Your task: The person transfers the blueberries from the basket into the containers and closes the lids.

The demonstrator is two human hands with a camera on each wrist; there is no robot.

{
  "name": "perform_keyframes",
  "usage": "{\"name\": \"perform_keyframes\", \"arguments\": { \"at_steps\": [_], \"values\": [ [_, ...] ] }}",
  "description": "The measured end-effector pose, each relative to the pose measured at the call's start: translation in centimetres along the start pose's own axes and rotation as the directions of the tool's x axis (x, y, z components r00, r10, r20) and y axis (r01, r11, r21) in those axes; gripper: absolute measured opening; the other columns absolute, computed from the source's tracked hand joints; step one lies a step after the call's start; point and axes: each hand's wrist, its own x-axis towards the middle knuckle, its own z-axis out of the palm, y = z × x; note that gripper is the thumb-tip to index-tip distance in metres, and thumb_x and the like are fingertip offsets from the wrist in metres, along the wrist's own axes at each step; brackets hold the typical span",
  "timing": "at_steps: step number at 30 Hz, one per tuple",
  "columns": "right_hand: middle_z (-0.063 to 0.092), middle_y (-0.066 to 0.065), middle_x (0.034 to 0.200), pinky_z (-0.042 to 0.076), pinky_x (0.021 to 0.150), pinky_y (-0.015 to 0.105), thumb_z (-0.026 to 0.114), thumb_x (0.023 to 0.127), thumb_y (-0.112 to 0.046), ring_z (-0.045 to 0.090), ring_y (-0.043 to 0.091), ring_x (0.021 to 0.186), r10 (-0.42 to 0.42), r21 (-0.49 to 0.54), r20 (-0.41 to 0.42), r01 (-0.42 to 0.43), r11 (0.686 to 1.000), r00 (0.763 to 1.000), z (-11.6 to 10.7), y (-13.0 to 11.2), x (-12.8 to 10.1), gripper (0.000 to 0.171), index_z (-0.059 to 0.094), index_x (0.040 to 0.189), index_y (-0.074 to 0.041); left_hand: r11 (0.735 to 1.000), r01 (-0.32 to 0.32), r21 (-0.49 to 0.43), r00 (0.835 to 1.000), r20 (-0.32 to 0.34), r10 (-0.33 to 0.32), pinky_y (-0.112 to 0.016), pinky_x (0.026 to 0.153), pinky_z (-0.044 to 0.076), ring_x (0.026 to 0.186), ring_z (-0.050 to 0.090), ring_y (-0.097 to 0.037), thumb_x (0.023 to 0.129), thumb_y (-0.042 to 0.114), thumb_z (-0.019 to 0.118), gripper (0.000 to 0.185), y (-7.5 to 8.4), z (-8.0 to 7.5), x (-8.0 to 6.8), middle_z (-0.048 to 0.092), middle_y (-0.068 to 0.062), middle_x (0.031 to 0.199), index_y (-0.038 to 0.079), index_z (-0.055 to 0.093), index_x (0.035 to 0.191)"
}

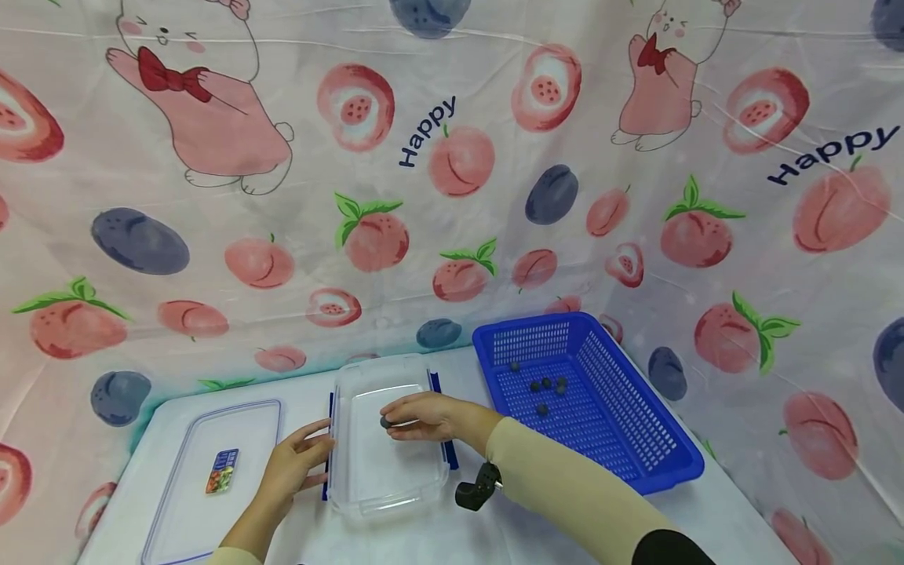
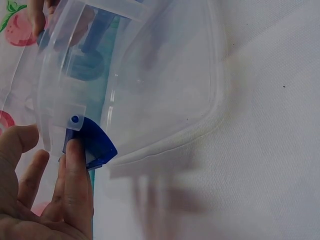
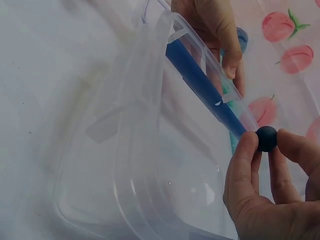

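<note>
A small dark blue ball [image 3: 266,139] is pinched between the fingertips and thumb of my right hand [image 1: 434,416]. In the head view that hand is over a clear plastic box [image 1: 388,502] without its lid. My left hand [image 1: 297,459] is at the box's left side. In the left wrist view, its fingers touch a blue side latch [image 2: 97,145], which hangs outward. No balls can be made out inside the box. To the right, a blue mesh basket [image 1: 671,475] holds several dark balls [image 1: 542,410].
A clear lid [image 1: 173,486] with a blue rim lies left of the box, a colourful label [image 1: 222,471] on it. All stand on a white-covered table [image 1: 311,534]. Behind it hangs a fruit-patterned curtain [image 1: 395,173].
</note>
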Motion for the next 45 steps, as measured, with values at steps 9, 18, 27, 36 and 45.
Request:
{"name": "perform_keyframes", "arguments": {
  "at_steps": [9,18,27,36,45],
  "values": [
    [0.062,0.007,0.086,0.057,0.084,0.029,0.058,0.093,0.001,0.061,0.015,0.076,0.014,-0.035,-0.002,-0.014,0.999,1.0,0.9,0.7,0.6,0.029,0.061,0.122,0.008,1.0,0.002,0.005,1.0,-0.006,-0.002,-0.035,0.075,0.06,0.106,0.065,-0.022,0.098,0.021,0.061,0.049,-0.1,0.0,-0.2,0.055,-0.023,0.135,0.008,0.049,0.143],
    [0.064,0.008,0.087,0.057,0.08,0.025,0.062,0.091,-0.001,0.061,0.014,0.074,0.044,-0.08,-0.043,-0.047,0.996,0.998,2.0,2.3,1.2,0.021,0.068,0.11,0.005,1.0,0.003,0.012,1.0,-0.014,-0.003,-0.036,0.075,0.06,0.104,0.067,-0.023,0.097,0.023,0.063,0.05,-0.1,0.2,-0.3,0.056,-0.022,0.133,0.008,0.049,0.143],
    [0.064,0.006,0.082,0.057,0.075,0.023,0.061,0.089,0.001,0.06,0.013,0.071,0.04,-0.159,-0.039,-0.046,0.986,0.998,2.3,3.8,2.0,0.027,0.065,0.114,0.011,1.0,0.009,0.013,1.0,-0.012,-0.009,-0.036,0.075,0.06,0.107,0.066,-0.023,0.097,0.025,0.063,0.051,-0.2,0.2,-0.4,0.056,-0.022,0.133,0.008,0.05,0.143],
    [0.068,0.008,0.081,0.058,0.079,0.026,0.065,0.087,0.004,0.062,0.014,0.071,0.076,-0.14,-0.08,-0.087,0.986,0.994,2.7,4.7,2.4,0.017,0.071,0.102,0.007,1.0,0.013,0.005,1.0,-0.012,-0.013,-0.037,0.076,0.06,0.107,0.066,-0.022,0.097,0.023,0.063,0.05,-0.2,0.2,-0.2,0.056,-0.022,0.134,0.008,0.05,0.143],
    [0.068,0.011,0.08,0.058,0.08,0.029,0.068,0.086,0.005,0.065,0.016,0.072,0.094,-0.123,-0.134,-0.111,0.986,0.987,3.2,5.2,2.8,0.008,0.072,0.093,0.008,1.0,0.012,0.004,1.0,-0.007,-0.012,-0.037,0.076,0.06,0.109,0.066,-0.026,0.097,0.023,0.063,0.05,-0.1,0.2,0.0,0.055,-0.023,0.135,0.008,0.049,0.143]
  ]
}}
